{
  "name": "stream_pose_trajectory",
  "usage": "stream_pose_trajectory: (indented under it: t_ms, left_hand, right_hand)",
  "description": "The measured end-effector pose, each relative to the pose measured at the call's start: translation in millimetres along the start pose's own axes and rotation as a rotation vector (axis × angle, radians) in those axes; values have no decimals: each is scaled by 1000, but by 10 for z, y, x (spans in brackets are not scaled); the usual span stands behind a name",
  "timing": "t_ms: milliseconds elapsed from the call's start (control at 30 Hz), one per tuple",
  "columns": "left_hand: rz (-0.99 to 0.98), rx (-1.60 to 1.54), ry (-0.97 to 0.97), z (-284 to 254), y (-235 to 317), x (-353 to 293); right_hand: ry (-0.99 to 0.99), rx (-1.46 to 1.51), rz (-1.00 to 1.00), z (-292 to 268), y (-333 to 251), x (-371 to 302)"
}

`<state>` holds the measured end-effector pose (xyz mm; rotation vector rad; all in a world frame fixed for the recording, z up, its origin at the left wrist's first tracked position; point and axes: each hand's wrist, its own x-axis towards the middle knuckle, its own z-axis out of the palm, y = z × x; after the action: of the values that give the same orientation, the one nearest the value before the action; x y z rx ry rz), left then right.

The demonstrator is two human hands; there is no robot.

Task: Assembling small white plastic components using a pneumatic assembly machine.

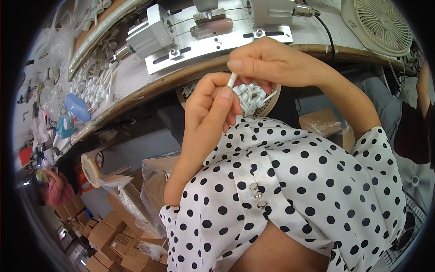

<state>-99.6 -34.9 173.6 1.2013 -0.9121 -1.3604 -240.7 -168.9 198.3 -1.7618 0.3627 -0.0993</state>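
A thin white stick-shaped piece [232, 80] stands between my hands, tilted a little. My left hand [206, 106] pinches its lower part between thumb and fingers. At its upper end, the bent fingers and thumb of my right hand [260, 63] close on it. Just below my hands, a round light-coloured basket [270, 109] holds several small white and pale grey caps with thin stems [251, 97]. My right hand partly covers the basket's far side. Fingers hide both ends of the piece.
A metal fixture [158, 61] with a pinkish cylinder [213, 28] stands on the bench ahead. Loose white capped pieces [97, 84] and a blue object [78, 107] lie left. A fan [383, 27] stands right. Cardboard boxes [108, 233] are lower left; another person [59, 188] is beyond.
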Motion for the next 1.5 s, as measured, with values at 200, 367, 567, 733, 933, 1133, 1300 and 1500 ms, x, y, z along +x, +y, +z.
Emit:
stream_pose_trajectory:
  t_ms: [200,367,567,733,933,1133,1300,1500]
  left_hand:
    - [46,-282,-78,-50,4,33]
    - [52,-412,-113,-86,-7,55]
    - [74,-429,-143,-122,-20,55]
    - [75,-438,-169,-138,-29,46]
    - [61,-556,-182,-100,-19,37]
    - [62,-628,-254,-117,-60,42]
    - [59,-661,-272,-114,-75,49]
    - [27,-667,-246,-102,-52,30]
  right_hand:
    - [110,107,-17,12,43,54]
    - [153,117,-65,42,151,110]
    - [207,153,-161,108,99,184]
    - [209,165,-211,125,84,199]
    - [244,115,-267,160,46,223]
    - [207,49,-223,154,-20,191]
    - [276,53,-271,176,18,211]
    - [369,-101,-407,215,23,228]
